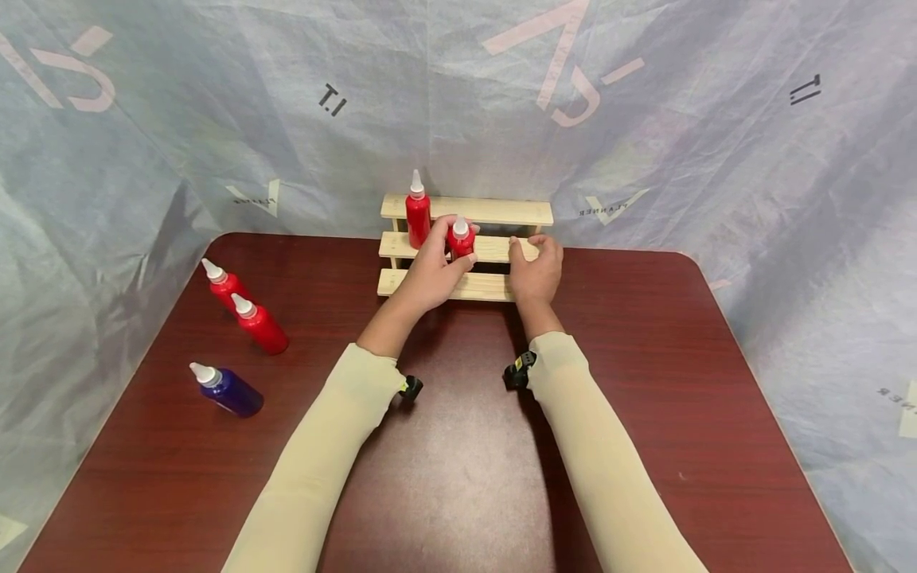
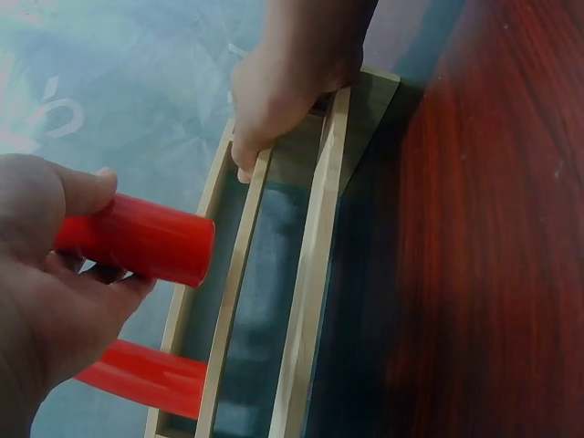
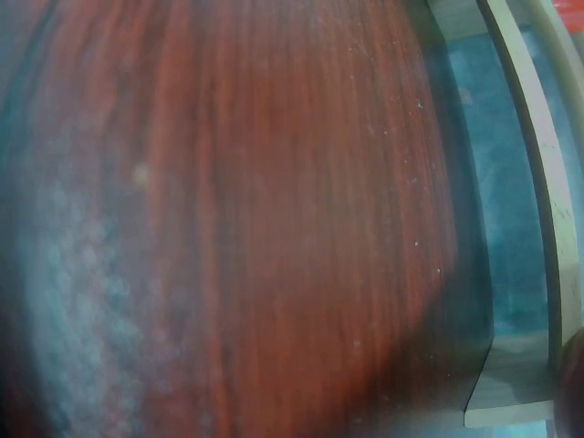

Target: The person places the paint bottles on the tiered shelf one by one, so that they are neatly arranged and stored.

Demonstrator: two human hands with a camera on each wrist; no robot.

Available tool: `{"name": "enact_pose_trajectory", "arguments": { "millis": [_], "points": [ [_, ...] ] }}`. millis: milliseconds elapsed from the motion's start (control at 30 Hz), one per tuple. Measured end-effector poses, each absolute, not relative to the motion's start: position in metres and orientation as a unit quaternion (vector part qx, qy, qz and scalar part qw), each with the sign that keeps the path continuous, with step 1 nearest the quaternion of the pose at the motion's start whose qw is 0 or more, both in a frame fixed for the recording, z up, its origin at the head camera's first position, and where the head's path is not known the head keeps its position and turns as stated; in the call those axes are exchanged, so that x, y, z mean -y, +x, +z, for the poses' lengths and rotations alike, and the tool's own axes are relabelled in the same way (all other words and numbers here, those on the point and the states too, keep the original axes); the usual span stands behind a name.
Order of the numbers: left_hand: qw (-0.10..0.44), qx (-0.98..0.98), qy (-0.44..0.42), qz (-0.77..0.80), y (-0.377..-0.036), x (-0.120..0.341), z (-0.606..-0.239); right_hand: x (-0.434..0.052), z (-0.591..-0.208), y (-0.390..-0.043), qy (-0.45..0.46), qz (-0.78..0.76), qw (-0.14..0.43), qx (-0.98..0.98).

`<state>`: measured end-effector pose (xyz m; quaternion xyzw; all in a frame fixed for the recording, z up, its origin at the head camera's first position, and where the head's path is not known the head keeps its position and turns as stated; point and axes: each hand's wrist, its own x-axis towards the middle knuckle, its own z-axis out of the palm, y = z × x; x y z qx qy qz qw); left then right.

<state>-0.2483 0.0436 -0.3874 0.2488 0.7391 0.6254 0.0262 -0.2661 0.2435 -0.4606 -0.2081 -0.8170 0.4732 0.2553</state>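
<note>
Held bottle: one red squeeze bottle (image 1: pixel 464 245), white nozzle cap, upright at the middle tier; in my left wrist view its base looks just short of the slat.
Left hand (image 1: pixel 432 272): thumb and fingers curled round that bottle, a firm-looking hold.
Rack: one three-tier wooden rack (image 1: pixel 501 210), narrow pale slats with gaps between.
Right hand (image 1: pixel 536 274): thumb and fingers partly spread, bent round the rack's right end; I judge it a steadying grip.
Shelved bottle: one red bottle (image 1: pixel 418 221), upright on the middle tier, just beside the left hand; contact I cannot tell.
Tip hazard: a base set partly off the slim slat could topple or drop through the gap.
Knock hazard: the left hand's nearness to the shelved bottle; a sideways swing could push it over.
Slide hazard: the light-looking rack could shift if the right hand slackens under a push.
Blind spot: my right wrist view gives mostly table (image 1: pixel 458 477), so little check on footing there.
Table's left side: two red bottles, one nearer (image 1: pixel 263 328), one farther (image 1: pixel 229 289); one blue bottle (image 1: pixel 235 394).
Backdrop: printed grey sheet (image 1: pixel 430 103).
</note>
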Motion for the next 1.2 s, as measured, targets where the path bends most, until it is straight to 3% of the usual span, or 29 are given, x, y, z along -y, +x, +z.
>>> {"name": "enact_pose_trajectory", "arguments": {
  "millis": [500,967,1200],
  "points": [
    [-0.092,-0.808,0.187,0.551,-0.263,-0.059,-0.392,-0.247,-0.462,-0.267,-0.207,0.474,0.251,0.818],
    [-0.113,-0.817,0.162,0.542,-0.267,-0.065,-0.396,-0.247,-0.460,-0.268,-0.213,0.474,0.256,0.815],
    [-0.117,-0.819,0.166,0.537,-0.269,-0.067,-0.397,-0.249,-0.458,-0.268,-0.207,0.480,0.287,0.803]
  ]
}}
